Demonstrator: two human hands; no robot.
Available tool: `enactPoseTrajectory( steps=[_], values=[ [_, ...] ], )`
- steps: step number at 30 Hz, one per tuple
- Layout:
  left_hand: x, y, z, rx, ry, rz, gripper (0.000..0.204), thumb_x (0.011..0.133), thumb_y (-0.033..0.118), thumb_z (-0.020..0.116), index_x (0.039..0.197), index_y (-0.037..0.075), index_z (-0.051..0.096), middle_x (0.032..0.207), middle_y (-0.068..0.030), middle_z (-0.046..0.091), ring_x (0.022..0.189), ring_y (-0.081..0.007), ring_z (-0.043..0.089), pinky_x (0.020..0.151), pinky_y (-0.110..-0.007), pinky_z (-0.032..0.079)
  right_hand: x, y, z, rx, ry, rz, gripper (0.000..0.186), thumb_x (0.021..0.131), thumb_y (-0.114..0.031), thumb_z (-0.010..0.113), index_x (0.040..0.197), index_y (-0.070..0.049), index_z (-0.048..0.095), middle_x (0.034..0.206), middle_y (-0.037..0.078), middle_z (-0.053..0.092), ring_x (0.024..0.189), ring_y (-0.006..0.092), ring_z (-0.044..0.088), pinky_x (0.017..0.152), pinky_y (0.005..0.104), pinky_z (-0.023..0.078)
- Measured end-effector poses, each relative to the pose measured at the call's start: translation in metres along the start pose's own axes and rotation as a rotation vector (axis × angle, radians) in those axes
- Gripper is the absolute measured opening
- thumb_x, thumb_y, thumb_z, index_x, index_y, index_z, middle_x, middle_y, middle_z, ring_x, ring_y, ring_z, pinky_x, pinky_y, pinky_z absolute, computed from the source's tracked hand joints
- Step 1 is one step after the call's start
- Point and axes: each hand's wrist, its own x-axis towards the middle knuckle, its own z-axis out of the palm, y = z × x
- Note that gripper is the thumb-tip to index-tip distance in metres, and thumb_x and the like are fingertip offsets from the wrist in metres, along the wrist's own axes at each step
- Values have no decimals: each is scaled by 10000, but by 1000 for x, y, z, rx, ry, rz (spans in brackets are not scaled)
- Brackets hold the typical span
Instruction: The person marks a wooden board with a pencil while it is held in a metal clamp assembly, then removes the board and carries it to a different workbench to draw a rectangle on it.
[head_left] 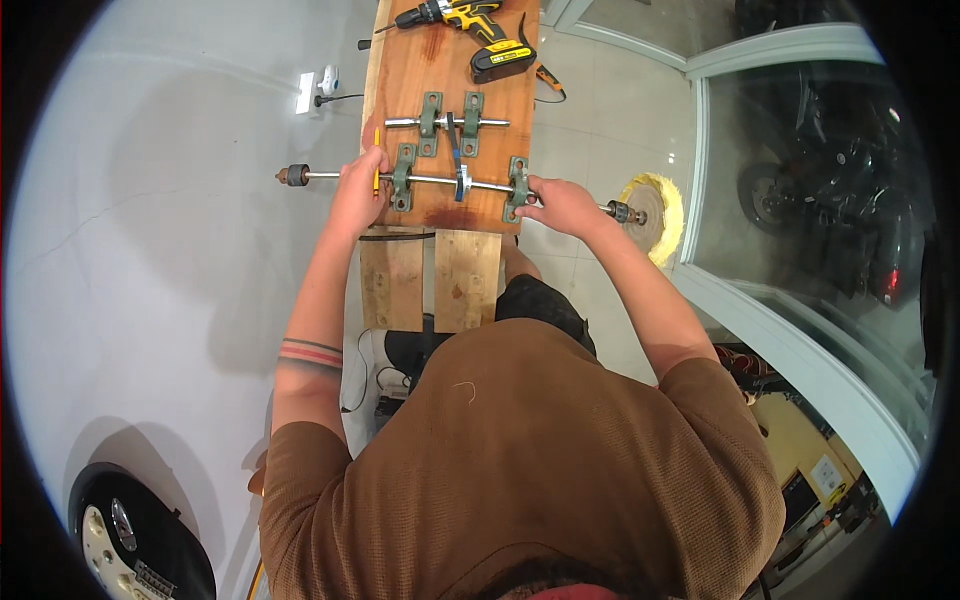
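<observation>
Pencil (376,183), yellow, pinched between thumb and fingers of left hand (361,190), just beside the left green bearing block (402,178). Right hand (562,205) narrowed on the right green bearing block (517,190), thumb at its near end. Long steel shaft (432,180) running through both blocks, across the near end of the wooden plank (405,75). Shorter shaft (495,122) beyond, in two more green blocks (429,125); yellow-and-black drill (488,28) farther up the plank.

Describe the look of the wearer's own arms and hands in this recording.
The left hand and right hand are ungloved. Short brown sleeves of textured fabric cover the upper arms: left sleeve, right sleeve. A banded marking of dark and reddish stripes crosses the left forearm; none shows on the right forearm. Finger rings: too small to tell.
</observation>
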Motion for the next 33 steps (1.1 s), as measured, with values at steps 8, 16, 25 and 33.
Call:
enactPoseTrajectory(
  steps=[8, 16, 25, 33],
  values=[
    [-1, 3, -3, 61, -15, 7, 331, 819, -165, 624, 1022, 65, 501, 995, -173, 691, 1039, -477, 664, 886, -473, 483, 2, 5, 2, 27, 19, -37, 446, 959, -465, 822, 1052, -65, 647, 981, 120, 786, 975, 380, 758, 820, 525, 584],
    [-4, 6, -6, 33, -60, -45, 326, 833, -157, 633, 1029, 67, 502, 996, -164, 694, 1046, -459, 672, 929, -470, 481, 1, 3, -2, 17, 0, -42, 437, 967, -459, 817, 1067, -64, 660, 977, 116, 787, 974, 378, 759, 825, 519, 585],
    [-3, 1, 0, 63, -22, -25, 332, 828, -132, 677, 1033, 74, 517, 988, -137, 715, 1048, -434, 691, 932, -478, 479, -4, -2, -2, -2, 3, -1, 405, 978, -427, 811, 1115, -72, 673, 1028, 113, 799, 1009, 376, 757, 855, 519, 584],
    [-8, -3, 0, 116, -19, -21, 389, 792, -114, 723, 1052, 87, 514, 977, -126, 712, 1048, -420, 695, 904, -492, 470, -6, -11, -3, -34, 21, -4, 403, 982, -425, 806, 1148, -82, 676, 1056, 103, 808, 1022, 370, 760, 872, 515, 590]
  ],
)
